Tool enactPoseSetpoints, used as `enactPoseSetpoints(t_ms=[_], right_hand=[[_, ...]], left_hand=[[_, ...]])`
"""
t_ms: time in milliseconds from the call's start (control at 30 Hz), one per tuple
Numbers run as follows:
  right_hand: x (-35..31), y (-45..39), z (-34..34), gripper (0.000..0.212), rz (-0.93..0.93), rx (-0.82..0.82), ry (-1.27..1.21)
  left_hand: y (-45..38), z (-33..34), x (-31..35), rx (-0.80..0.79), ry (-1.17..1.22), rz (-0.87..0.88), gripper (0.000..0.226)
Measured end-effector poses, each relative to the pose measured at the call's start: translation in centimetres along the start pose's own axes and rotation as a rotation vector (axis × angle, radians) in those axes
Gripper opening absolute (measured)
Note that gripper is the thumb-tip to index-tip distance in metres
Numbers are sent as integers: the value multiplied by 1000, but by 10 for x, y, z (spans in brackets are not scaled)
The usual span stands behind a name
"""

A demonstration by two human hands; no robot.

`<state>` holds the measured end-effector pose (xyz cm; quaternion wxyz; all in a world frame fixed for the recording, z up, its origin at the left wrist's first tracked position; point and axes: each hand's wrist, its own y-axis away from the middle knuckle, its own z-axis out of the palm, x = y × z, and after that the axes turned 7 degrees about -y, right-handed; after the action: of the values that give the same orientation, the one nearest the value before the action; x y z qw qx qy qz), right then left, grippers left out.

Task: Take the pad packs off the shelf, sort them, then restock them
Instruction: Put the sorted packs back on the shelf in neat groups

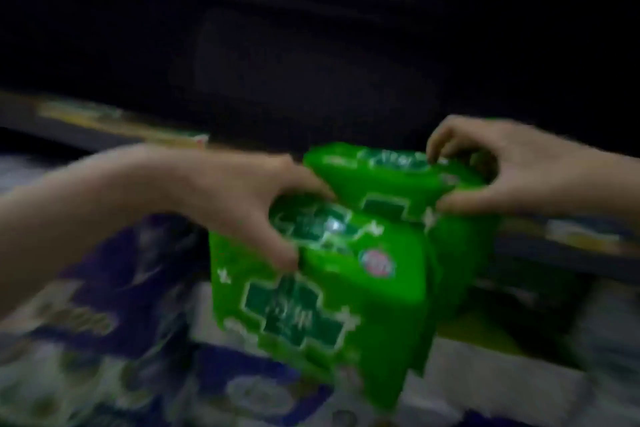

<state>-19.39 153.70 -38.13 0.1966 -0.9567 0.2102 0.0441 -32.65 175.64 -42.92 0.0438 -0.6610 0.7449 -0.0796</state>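
The frame is blurred by motion. Two bright green pad packs sit side by side at the centre. My left hand [242, 198] grips the top of the nearer green pack [311, 302], thumb on its front face and fingers over the top. My right hand [512, 166] pinches the top of the farther green pack [408, 184], which stands behind and to the right of the first. Both packs touch each other. Their lower ends are lost in blur.
Purple and white packs [114, 305] lie below at the left and along the bottom. A dark shelf edge with yellow labels [104, 121] runs behind the hands. Above it the shelf opening [311, 45] is dark. More blurred white packs [485, 374] lie at lower right.
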Motion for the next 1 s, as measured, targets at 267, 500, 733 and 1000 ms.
enactPoseSetpoints(t_ms=[267,500,733,1000], right_hand=[[112,2,-108,48,117,438,51],[189,-28,-78,44,232,88,312],[243,-31,-62,48,333,54,258],[226,22,-90,40,69,406,-1033]], left_hand=[[-93,-93,48,395,191,80,61],[-147,-111,50,680,103,-104,74],[-191,-92,71,550,73,-140,82],[-249,-83,107,458,263,19,57]])
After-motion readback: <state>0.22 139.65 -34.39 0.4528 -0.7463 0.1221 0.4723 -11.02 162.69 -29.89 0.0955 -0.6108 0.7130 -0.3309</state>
